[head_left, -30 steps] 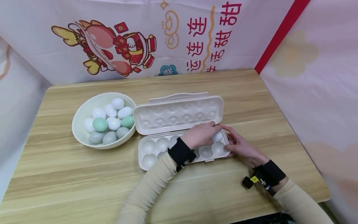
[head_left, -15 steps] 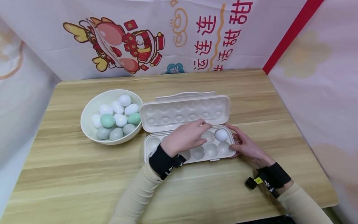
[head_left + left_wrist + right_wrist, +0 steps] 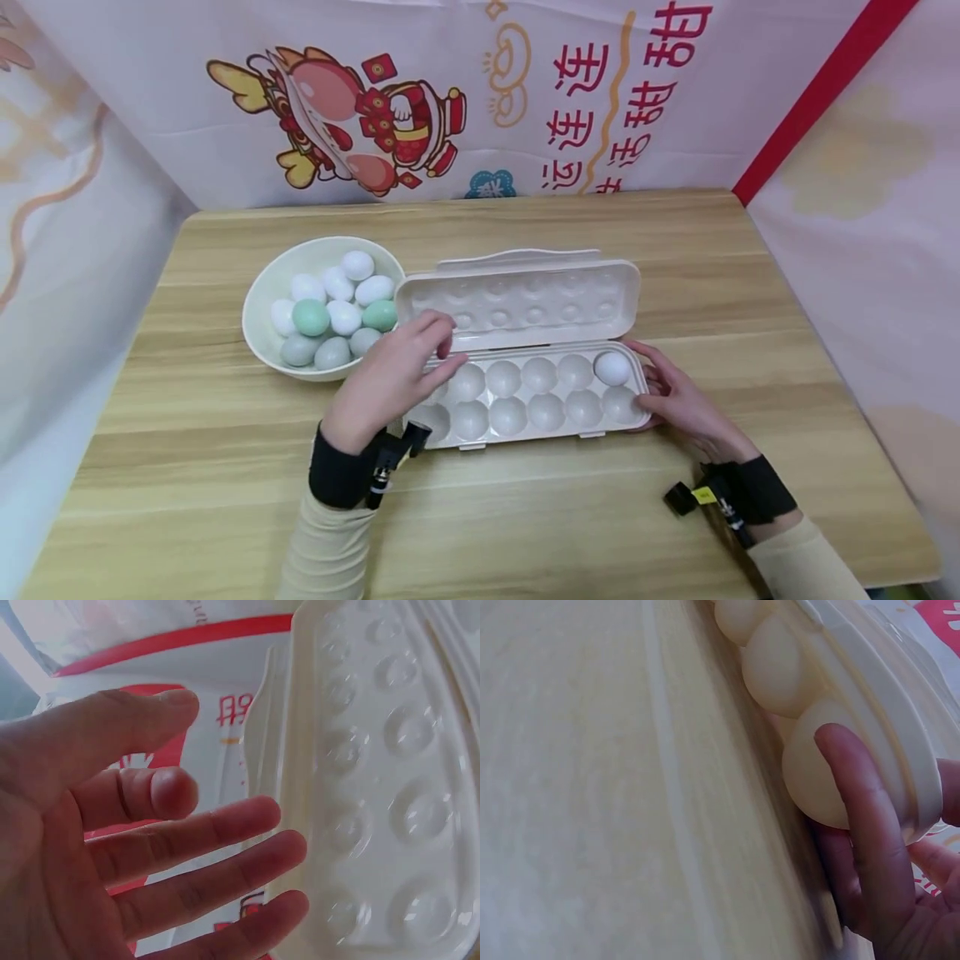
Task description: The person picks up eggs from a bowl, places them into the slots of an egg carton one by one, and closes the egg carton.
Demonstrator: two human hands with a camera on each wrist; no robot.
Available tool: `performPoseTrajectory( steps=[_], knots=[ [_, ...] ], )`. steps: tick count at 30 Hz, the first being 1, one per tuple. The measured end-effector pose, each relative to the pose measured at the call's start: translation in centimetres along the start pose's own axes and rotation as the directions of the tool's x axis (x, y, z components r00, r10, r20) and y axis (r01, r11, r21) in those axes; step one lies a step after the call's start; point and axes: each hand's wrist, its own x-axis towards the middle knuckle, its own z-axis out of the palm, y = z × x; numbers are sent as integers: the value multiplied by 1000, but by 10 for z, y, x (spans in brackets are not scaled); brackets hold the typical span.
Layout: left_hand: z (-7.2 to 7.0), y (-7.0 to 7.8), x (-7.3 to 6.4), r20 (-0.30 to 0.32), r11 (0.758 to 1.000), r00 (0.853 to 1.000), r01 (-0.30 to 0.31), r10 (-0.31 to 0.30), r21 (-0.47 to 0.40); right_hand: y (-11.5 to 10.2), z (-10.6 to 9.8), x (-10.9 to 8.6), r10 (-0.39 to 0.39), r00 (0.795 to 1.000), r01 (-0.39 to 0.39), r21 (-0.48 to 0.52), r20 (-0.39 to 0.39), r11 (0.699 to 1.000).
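Note:
A white plastic egg carton (image 3: 506, 417) lies with its lid (image 3: 525, 312) folded back. One white egg (image 3: 612, 368) sits in the back cup at its right end; the other cups in sight hold nothing. My right hand (image 3: 678, 412) grips that end, thumb and fingers curled round the edge and cups, as the right wrist view also shows. Over the carton's left end hovers my left hand (image 3: 393, 375), fingers loosely spread and holding nothing, hiding the corner cups. In the left wrist view, its fingertips (image 3: 259, 814) overlap the lid's edge. Beside it stands a cream bowl (image 3: 262, 304) of eggs.
White, green (image 3: 311, 317) and grey eggs (image 3: 332, 353) lie heaped in the bowl, which stands against the lid's left end. The wooden table (image 3: 525, 517) extends around everything. A printed cloth (image 3: 615, 100) hangs behind the table's back edge.
My left hand has let go of the white egg in the right-end cup and moved left across the carton towards the bowl. My right hand keeps its hold. The head view has shifted slightly.

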Motion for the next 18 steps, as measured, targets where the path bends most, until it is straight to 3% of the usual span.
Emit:
performPoseTrajectory(
  steps=[5,9,15,18],
  knots=[
    [-14,-10,-11,-41,997,996,79,-78,20,0,1,0,2,1000,-3,-27,-5,1000],
    [-15,-22,-21,-43,987,988,152,-150,55,2,2,-1,20,1000,-20,-35,-8,999],
    [-14,-38,-31,-76,980,982,178,-172,90,3,3,-2,12,1000,-14,-65,-23,998],
    [-20,-49,-36,-100,972,972,221,-213,77,3,3,-1,7,1000,-8,-76,-18,997]
  ],
)
